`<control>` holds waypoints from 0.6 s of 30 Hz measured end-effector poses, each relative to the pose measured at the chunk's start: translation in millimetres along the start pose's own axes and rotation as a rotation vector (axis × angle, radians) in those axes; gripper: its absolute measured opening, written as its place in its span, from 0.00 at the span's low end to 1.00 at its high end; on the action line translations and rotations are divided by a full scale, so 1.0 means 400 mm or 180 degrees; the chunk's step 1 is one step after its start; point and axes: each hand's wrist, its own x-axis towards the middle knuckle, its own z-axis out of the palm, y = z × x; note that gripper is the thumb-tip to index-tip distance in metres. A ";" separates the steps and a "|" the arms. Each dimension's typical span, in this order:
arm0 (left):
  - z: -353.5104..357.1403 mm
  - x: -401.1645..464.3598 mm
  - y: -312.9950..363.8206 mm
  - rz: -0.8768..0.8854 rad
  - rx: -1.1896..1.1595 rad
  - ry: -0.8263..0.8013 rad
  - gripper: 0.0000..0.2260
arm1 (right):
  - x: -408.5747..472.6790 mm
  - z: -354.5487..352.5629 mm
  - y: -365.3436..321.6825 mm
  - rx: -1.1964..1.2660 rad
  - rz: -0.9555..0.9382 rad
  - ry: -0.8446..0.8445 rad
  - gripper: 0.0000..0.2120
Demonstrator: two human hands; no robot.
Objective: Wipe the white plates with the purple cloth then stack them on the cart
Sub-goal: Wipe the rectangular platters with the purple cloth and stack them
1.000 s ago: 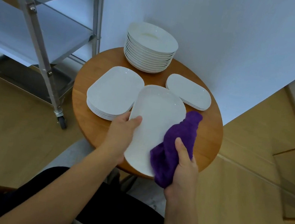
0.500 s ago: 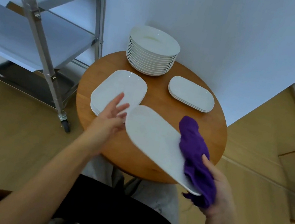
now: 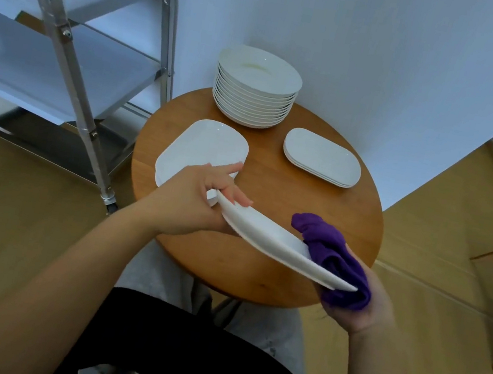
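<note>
Right now, my left hand (image 3: 193,202) pinches near end of plate (image 3: 275,241), held tilted above table (image 3: 285,203); my right hand (image 3: 360,302) clamps cloth (image 3: 329,251) round other end. Risk: slick edge slips, plate drops onto stacked plates (image 3: 203,146) beneath. Cart (image 3: 65,49) left of table. No readable writing.

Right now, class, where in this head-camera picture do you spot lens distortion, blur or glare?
Head view: the wide lens bends the cart frame, which also looks slightly smeared; the held plate is sharp; soft light, with a faint sheen on the round plate stack.
</note>
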 end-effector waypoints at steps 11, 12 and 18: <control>0.020 -0.025 0.005 -0.0501 -0.1660 0.0903 0.18 | -0.033 0.034 -0.034 0.0078 -0.0536 -0.0021 0.17; 0.020 -0.025 -0.001 -0.0614 -0.1940 0.1081 0.18 | -0.041 0.039 -0.041 0.0044 -0.0794 -0.0006 0.16; 0.063 -0.011 0.006 -0.1339 -0.3223 0.1897 0.18 | -0.085 0.112 -0.040 -0.0880 -0.2577 0.0579 0.11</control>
